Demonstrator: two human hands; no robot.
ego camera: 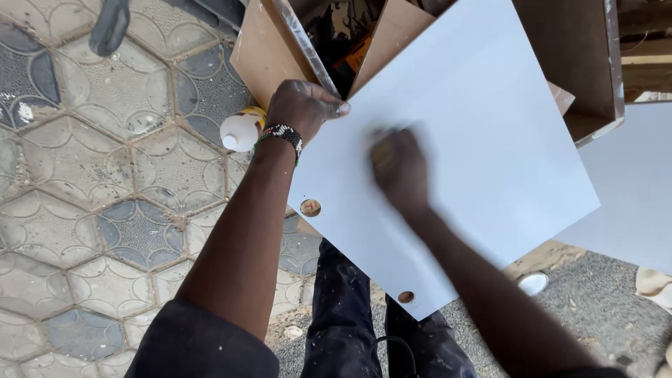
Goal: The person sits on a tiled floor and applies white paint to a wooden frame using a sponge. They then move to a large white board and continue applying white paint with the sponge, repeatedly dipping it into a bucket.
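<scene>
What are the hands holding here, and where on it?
The left hand grips the white panel at its upper-left edge. The right hand presses something small onto its face, too blurred to identify.

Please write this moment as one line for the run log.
left hand: grips white panel edge | right hand: blurred, on panel face, small object underneath | glue bottle: on floor

Hexagon-patterned tiled floor, white plastic bottle lying on it

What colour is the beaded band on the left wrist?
Black and white beads with a green edge on the wristband, seen in the head view.
</scene>
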